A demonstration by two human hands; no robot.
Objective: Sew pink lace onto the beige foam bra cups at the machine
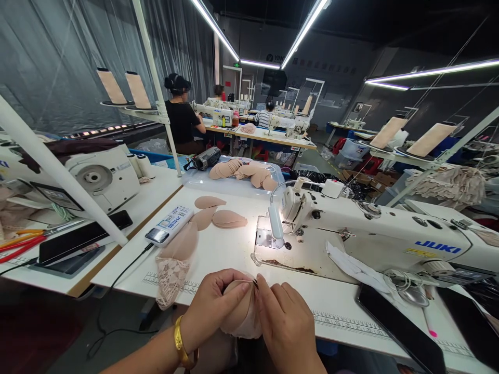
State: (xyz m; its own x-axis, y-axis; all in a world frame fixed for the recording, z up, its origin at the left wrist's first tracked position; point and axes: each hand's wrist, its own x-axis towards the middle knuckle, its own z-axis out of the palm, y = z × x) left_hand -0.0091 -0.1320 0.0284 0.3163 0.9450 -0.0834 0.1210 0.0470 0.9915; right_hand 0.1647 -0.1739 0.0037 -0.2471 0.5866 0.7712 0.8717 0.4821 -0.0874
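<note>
My left hand [212, 306] and my right hand [283, 322] meet at the near edge of the white table [218, 254], both pinched on a beige bra cup [239, 311] held between them. A gold bangle sits on my left wrist. A beige lace piece [173, 267] hangs over the table edge just left of my hands. Three loose beige cups [218, 214] lie farther back on the table. The white Juki sewing machine [374, 228] stands to the right, its lamp lighting the needle plate [268, 239].
A small control box [169, 224] with a cable lies left of the cups. A clear bin of more cups [244, 174] and a camcorder [206, 157] sit behind. A black phone [401, 327] lies at right. Other people sew at tables farther back.
</note>
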